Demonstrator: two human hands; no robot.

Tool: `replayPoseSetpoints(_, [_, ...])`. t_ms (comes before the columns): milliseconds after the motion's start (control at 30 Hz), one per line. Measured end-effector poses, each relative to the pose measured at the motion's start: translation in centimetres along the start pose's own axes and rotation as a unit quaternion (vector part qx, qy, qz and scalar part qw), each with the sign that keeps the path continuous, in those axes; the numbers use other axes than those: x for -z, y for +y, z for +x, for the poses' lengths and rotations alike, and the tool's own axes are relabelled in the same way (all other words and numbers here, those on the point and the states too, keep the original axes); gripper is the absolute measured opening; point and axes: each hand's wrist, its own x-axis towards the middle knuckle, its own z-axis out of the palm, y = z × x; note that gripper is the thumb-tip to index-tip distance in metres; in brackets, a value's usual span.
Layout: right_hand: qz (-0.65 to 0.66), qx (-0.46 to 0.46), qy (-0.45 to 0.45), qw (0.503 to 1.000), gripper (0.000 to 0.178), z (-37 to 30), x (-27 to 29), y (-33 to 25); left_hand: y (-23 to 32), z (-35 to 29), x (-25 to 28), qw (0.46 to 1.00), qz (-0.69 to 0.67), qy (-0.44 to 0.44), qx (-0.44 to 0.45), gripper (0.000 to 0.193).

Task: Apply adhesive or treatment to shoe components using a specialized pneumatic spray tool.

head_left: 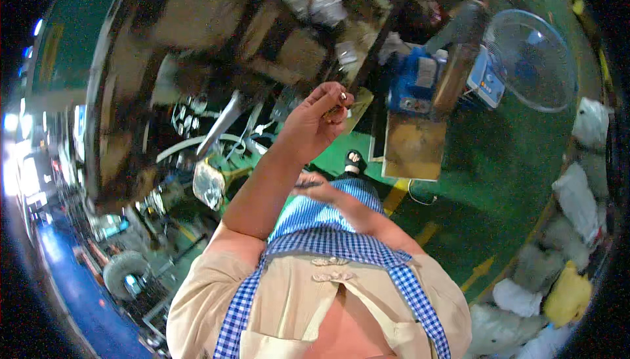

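My left hand (321,115) is raised in front of me with its fingers curled inward. A small shiny piece (343,96) shows at its fingertips, too small to name. Nearer my body, at apron height, my right hand (319,190) is closed round a slim dark object (307,185), whose kind I cannot make out. Below the hands hangs my blue-and-white checked apron (321,218). Just beyond the left hand lies the edge of a brown, worn workbench or machine (289,57), blurred, with clear plastic bags (312,1) on it.
At the right a blue machine (415,80) stands by a wooden box (412,146), with a round fan (530,60) behind. White sacks (577,195) and a yellow bag (568,295) line the far right. A wheel (125,274) is at lower left. A cable (421,196) lies on the green floor.
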Motion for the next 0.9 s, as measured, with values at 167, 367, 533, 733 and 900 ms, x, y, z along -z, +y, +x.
replayPoseSetpoints(167, [-0.075, -0.105, 0.06, 0.99, 0.024, -0.8, -6.0, -5.0, -0.8, -17.9, 2.4, 0.972, 0.116, 0.138, -0.151, 0.019])
replayPoseSetpoints(367, [-0.08, -0.102, -0.021, 0.991, 0.021, 0.0, -15.8, -7.0, -4.0, -35.6, 7.8, 0.912, -0.01, 0.304, -0.276, 0.018])
replayPoseSetpoints(533, [-0.071, -0.114, -0.14, 0.981, 0.018, 0.2, -23.6, -4.0, -7.3, -44.8, 13.0, 0.867, -0.15, 0.271, -0.39, 0.013])
replayPoseSetpoints(733, [-0.138, -0.108, -0.207, 0.963, 0.015, 0.1, -29.2, -0.4, -9.9, -49.9, 16.8, 0.841, -0.153, 0.286, -0.433, 0.014])
replayPoseSetpoints(900, [-0.185, -0.125, -0.206, 0.953, 0.018, 0.6, -31.3, 1.3, -10.0, -51.8, 17.0, 0.813, -0.173, 0.355, -0.429, 0.016])
